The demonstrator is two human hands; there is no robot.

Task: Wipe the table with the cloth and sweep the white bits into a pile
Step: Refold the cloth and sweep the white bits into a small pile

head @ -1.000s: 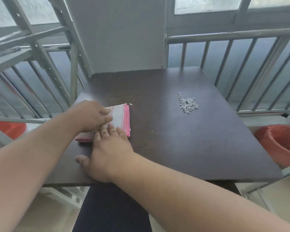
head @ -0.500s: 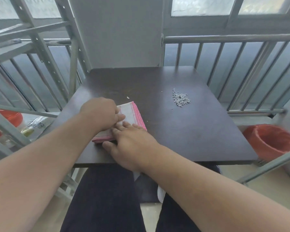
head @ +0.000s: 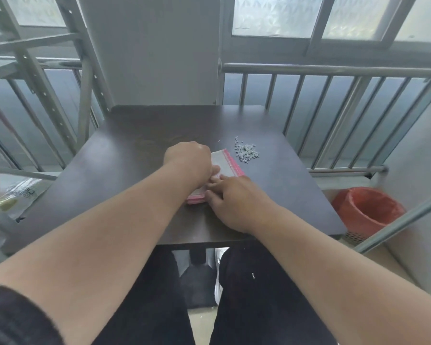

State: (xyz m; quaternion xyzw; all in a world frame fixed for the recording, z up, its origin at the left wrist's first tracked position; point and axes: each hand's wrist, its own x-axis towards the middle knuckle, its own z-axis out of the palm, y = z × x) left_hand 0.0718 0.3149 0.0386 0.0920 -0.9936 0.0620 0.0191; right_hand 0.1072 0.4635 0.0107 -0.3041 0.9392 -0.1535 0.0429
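Note:
A folded white cloth with a pink edge [head: 226, 162] lies flat on the dark brown table [head: 125, 165], right of the middle. My left hand [head: 188, 158] sits on top of it with the fingers curled down onto the fabric. My right hand [head: 232, 201] lies just behind, its straight fingertips touching the cloth's near edge. A small pile of white bits [head: 245, 151] lies just beyond the cloth's far right corner, a short gap away. One stray white bit [head: 219, 140] lies left of the pile.
Metal railings stand close along the table's left and right sides, with a wall pillar behind it. A red bin [head: 367, 209] stands on the floor at the right. A plastic bag [head: 18, 195] lies low at the left. My legs are under the near edge.
Both hands have slid the cloth from the table's left side to the right, close to the pile of white bits.

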